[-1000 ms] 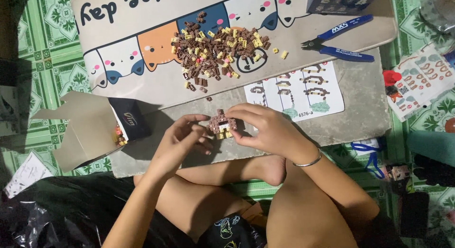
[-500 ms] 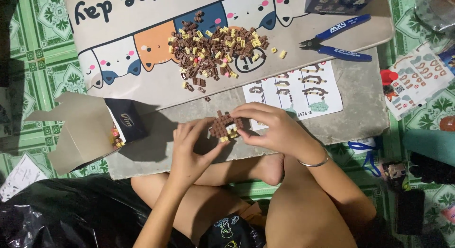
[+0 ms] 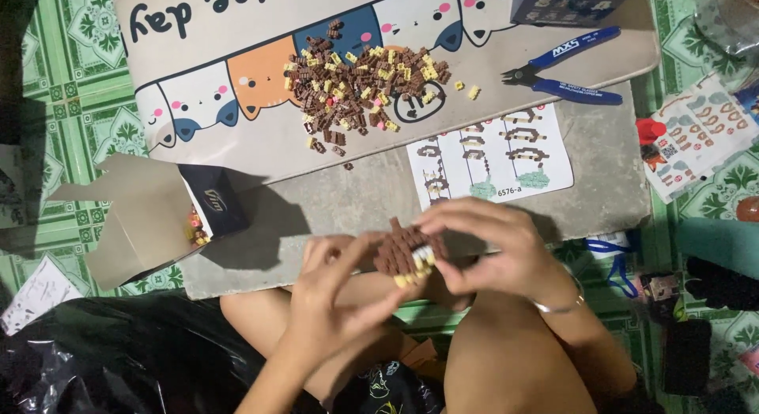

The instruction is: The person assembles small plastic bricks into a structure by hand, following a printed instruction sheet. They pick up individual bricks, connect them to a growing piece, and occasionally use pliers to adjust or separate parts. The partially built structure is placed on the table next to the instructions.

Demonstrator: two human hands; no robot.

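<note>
Brick model point(image 3: 405, 256), small, brown with a few pale yellow and white pieces, sits pinched between both hands just above the near edge of the grey slab point(image 3: 601, 185), over the person's folded legs. Left hand point(image 3: 332, 303) fingers curl up around its left side, fingertips touching the brown bricks; right hand point(image 3: 490, 252) closes over it from the right and above, fingers bent and gripping, thin bracelet point(image 3: 561, 306) at the wrist. Beyond the hands, on the slab, lies a printed instruction sheet point(image 3: 490, 157) with small build diagrams, partly covered by the right fingers. Farther out, a cartoon-cat mat point(image 3: 237, 90) carries a loose heap of bricks point(image 3: 360, 86), brown, yellow and pinkish, with a few strays spilled toward the slab. Blue-handled pliers point(image 3: 565, 70) rest near the mat's right edge, jaws shut, well apart from the hands. To the left, an opened cardboard box point(image 3: 150, 216) lies on its side, dark inside, some bright pieces at its mouth. Black plastic bag point(image 3: 95, 359) crumpled at lower left. Second diagram sheet point(image 3: 700, 137) on the green patterned floor at right.
</note>
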